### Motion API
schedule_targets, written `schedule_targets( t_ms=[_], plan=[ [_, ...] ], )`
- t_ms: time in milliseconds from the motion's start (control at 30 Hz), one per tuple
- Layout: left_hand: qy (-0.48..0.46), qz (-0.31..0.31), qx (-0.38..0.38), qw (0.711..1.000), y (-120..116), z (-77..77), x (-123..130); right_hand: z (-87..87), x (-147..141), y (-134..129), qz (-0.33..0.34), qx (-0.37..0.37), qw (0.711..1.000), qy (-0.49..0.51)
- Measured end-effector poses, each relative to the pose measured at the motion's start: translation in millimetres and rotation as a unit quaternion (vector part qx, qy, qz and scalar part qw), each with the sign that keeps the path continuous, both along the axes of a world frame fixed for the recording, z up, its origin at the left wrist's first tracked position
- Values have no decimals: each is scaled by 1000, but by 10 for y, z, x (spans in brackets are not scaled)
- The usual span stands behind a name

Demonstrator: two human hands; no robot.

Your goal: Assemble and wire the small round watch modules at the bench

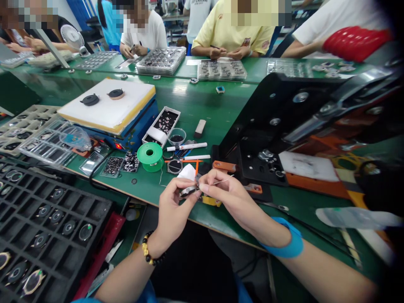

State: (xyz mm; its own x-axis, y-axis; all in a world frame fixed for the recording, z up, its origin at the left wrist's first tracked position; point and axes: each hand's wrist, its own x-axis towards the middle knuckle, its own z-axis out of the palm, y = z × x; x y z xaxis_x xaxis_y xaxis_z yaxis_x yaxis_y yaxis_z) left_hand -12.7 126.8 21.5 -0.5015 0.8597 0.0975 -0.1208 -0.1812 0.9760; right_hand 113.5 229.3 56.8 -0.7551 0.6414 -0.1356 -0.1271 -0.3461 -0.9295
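While both forearms reach in from the lower corners, the two hands meet just above the near edge of the green tabletop (205,101). The left hand (172,206) is raised from a bent wrist, its thumb and index finger gripping a small round watch part (188,191), which is tilted between them. The right hand (232,200) comes in knuckles up, thumb and fingers closed on a thin pale strand (217,182), their tips at the part's side. A blue wristband (285,237) circles that forearm. Farther left along the same edge, a green spool (150,156) sits set back from it.
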Motion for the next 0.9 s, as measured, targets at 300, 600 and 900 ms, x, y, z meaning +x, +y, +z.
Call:
schedule_targets(
  t_ms=[300,600,900],
  plan=[
    [-4,0,3,1000,9,-15,-7,-9,1,3,4,3,1000,2],
    [1,-3,5,1000,-4,-2,-11,-8,1,1,7,4,1000,3],
    [-2,3,4,1000,-8,-1,-10,6,3,16,17,6,1000,1]
  ],
)
